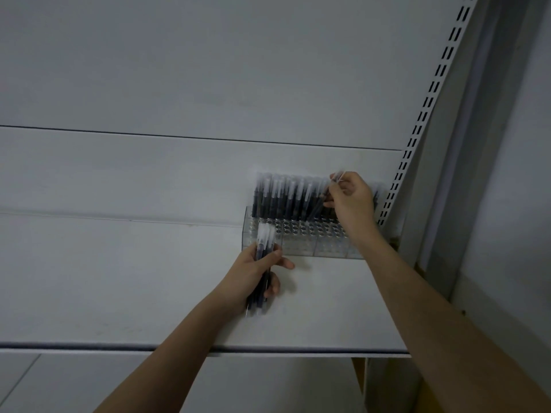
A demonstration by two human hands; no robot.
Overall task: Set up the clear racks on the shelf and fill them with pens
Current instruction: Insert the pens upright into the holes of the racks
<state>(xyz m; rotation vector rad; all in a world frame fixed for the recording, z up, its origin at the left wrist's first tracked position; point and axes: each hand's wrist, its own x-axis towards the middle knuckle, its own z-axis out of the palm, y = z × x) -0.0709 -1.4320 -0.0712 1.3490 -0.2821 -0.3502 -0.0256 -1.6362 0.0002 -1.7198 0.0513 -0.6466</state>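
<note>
— What have you got on the left of the head view?

— I see the white shelf [119, 278] running across, its front edge low in the frame. At about 6 o'clock from the rack, my left hand [253, 275] has its fingers [278, 257] curled round a bundle of pens [262, 263], dark barrels with frosted caps pointing up toward 12 o'clock. The bundle's caps overlap the rack's front left corner.

— And the rack itself?

— The clear rack [301, 238] stands on the shelf toward the right end, close to the back panel [208, 70]. Its rear rows are filled with upright pens [286, 195]; the front rows show open holes.

— Right hand?

— My right hand [351, 198] is at the rack's 1 o'clock, above the rear right corner. Its fingers pinch a single pen [320, 202], tilted, cap toward 1 o'clock and tip down among the holes. It is blurred, so I cannot tell whether the tip is seated.

— Further right?

— The slotted upright [429, 96] climbs toward 1 o'clock.
</note>
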